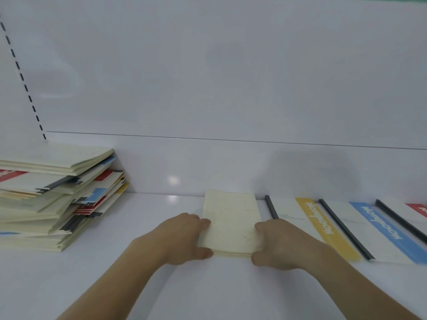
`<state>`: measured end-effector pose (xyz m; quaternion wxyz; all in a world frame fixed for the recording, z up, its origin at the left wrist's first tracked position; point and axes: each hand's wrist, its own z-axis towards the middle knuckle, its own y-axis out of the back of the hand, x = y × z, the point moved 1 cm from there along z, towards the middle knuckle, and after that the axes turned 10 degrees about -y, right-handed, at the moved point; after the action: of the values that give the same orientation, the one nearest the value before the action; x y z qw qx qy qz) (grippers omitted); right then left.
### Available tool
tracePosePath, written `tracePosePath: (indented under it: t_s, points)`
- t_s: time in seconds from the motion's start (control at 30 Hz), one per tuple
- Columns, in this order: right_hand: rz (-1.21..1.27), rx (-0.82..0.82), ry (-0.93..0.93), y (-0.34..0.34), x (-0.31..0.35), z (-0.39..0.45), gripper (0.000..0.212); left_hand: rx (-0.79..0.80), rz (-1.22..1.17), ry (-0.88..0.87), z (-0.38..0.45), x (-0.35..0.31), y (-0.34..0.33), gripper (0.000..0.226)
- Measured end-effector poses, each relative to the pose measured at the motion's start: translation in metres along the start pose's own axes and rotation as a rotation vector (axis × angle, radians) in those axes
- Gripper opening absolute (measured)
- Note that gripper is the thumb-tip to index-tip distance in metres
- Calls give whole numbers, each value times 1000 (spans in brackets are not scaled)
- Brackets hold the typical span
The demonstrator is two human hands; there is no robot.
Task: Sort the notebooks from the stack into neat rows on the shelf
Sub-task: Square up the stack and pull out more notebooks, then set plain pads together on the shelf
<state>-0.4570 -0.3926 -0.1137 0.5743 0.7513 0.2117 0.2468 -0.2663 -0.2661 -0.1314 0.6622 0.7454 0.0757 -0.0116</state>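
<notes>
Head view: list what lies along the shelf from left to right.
Messy notebook stack → left hand → cream notebook pile gripped by both hands → right hand → yellow-striped notebook → blue-striped notebook → red-striped notebook at the edge.

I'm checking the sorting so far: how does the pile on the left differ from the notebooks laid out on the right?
The stack is piled high and untidy, its notebooks skewed with corners jutting out; the row lies flat, side by side. The stack mixes red, blue, yellow and dark edges; the row shows one yellow-banded, one blue-banded and a red one at the frame edge. Both rest on the white shelf and share cream covers.
</notes>
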Motion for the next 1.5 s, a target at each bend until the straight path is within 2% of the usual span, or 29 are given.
tracePosePath:
  t_s: [0.07, 0.13, 0.2, 0.27, 0.33, 0.43, 0.53, 0.73, 0.9, 1.07, 1.33, 1.5]
  points:
    - [12, -16, 1, -3, -1, -2, 30, -6, -50, 20, -1, -1, -2, 59]
    - [2, -38, 12, -7, -3, -6, 31, -26, -108, 40, -4, -2, -5, 75]
    - [-3, -54, 37, -10, -5, -12, 45, -72, -154, 57, -8, -5, -8, 88]
    - [46, -93, 63, -12, -7, -20, 61, -143, -178, 79, -13, -9, -9, 90]
    - [99, -183, 103, -15, -7, -24, 67, -265, -160, 112, -19, -14, -11, 82]
    - [168, -335, 163, -24, 0, -25, 66, -466, -108, 162, -30, -23, -13, 67]
    - [175, -434, 215, -31, 16, -29, 63, -582, -30, 184, -45, -20, -16, 58]
    - [168, -462, 303, -37, 72, -43, 63, -692, 28, 244, -96, 11, -15, 48]
    - [158, -503, 350, -30, 144, -59, 64, -840, 52, 255, -156, 47, 0, 31]
    - [195, -533, 419, -27, 230, -72, 61, -894, 62, 301, -222, 96, 21, 23]
    - [293, -641, 512, 6, 333, -59, 49, -920, 15, 345, -265, 166, 41, 34]
    - [178, -547, 483, 37, 374, -15, 51, -998, -9, 330, -250, 196, 55, 32]
